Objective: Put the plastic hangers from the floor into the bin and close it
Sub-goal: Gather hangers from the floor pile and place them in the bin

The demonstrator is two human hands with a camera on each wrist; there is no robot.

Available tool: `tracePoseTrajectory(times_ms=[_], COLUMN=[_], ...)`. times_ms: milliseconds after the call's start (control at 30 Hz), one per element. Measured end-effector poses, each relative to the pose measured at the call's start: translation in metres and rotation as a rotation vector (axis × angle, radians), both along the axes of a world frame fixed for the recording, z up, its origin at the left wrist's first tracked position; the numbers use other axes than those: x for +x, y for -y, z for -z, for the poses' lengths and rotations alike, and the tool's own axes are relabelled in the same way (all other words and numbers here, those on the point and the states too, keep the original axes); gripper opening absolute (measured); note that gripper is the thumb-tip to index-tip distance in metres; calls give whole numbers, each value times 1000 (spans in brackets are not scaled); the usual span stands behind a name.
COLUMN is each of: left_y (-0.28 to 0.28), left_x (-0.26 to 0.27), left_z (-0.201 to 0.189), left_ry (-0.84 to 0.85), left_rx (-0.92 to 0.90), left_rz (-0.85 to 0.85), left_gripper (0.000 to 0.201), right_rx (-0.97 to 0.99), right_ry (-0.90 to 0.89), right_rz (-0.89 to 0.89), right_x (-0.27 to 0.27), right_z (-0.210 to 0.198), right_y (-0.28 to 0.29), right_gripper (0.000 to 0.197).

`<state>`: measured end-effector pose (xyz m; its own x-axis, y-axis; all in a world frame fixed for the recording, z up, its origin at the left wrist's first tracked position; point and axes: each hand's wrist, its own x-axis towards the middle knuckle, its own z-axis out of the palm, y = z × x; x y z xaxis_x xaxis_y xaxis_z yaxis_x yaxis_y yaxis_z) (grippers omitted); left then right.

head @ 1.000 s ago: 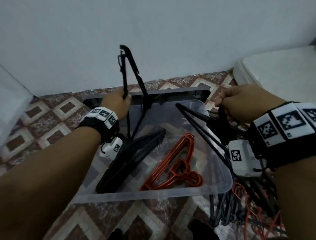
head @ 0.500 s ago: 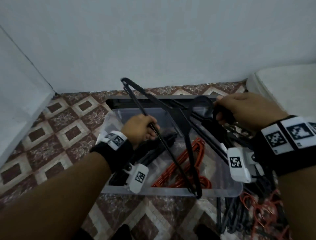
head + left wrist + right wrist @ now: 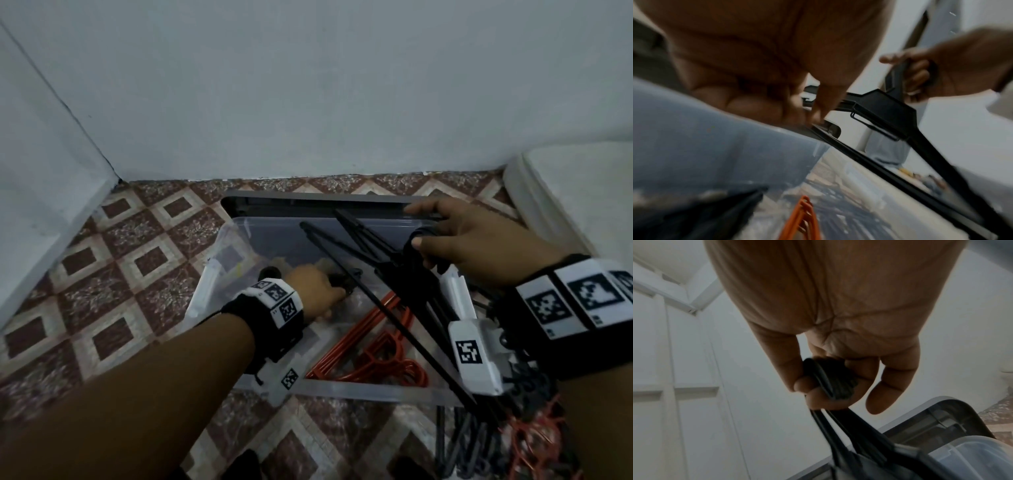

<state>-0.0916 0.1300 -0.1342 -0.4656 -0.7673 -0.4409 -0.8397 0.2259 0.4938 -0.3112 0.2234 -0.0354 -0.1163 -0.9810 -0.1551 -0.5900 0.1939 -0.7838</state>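
A clear plastic bin [image 3: 342, 391] stands open on the tiled floor. Orange hangers [image 3: 373, 356] lie inside it, also seen as an orange hanger [image 3: 803, 216] in the left wrist view. My left hand [image 3: 325, 294] is low inside the bin and grips a black hanger [image 3: 863, 155] by its end. My right hand [image 3: 445, 240] hovers over the bin's right side, thumb and fingers pinching the hooks [image 3: 830, 381] of a bunch of black hangers [image 3: 376, 250] that slant down across the bin. That hand [image 3: 941, 69] also shows in the left wrist view.
The bin's grey lid [image 3: 308, 202] leans behind it against the wall; the lid [image 3: 941, 415] shows in the right wrist view. A heap of black and orange hangers [image 3: 496, 445] lies on the floor at the bottom right. A white mattress-like block [image 3: 582, 192] sits far right.
My left hand has come down from above the bin into it, taking its black hanger along. The right hand stays over the right rim with its bunch, now tilted further over the bin.
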Motion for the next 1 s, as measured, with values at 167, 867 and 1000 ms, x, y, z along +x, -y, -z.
tracePoseTrajectory(times_ms=[167,867,1000], left_y=[3,44,21], left_x=[3,24,6], left_z=[-10,-25,-41], left_ry=[-317,-285,-674], left_rx=[-784,-498,-79], left_rz=[210,-191,-222], left_gripper=[36,24,31], right_rx=[38,-306,21], right_ry=[-82,122,259], right_rz=[-55,290,41], right_x=[12,-9,5], right_z=[0,2,8], right_y=[3,4,3], right_gripper=[15,28,69])
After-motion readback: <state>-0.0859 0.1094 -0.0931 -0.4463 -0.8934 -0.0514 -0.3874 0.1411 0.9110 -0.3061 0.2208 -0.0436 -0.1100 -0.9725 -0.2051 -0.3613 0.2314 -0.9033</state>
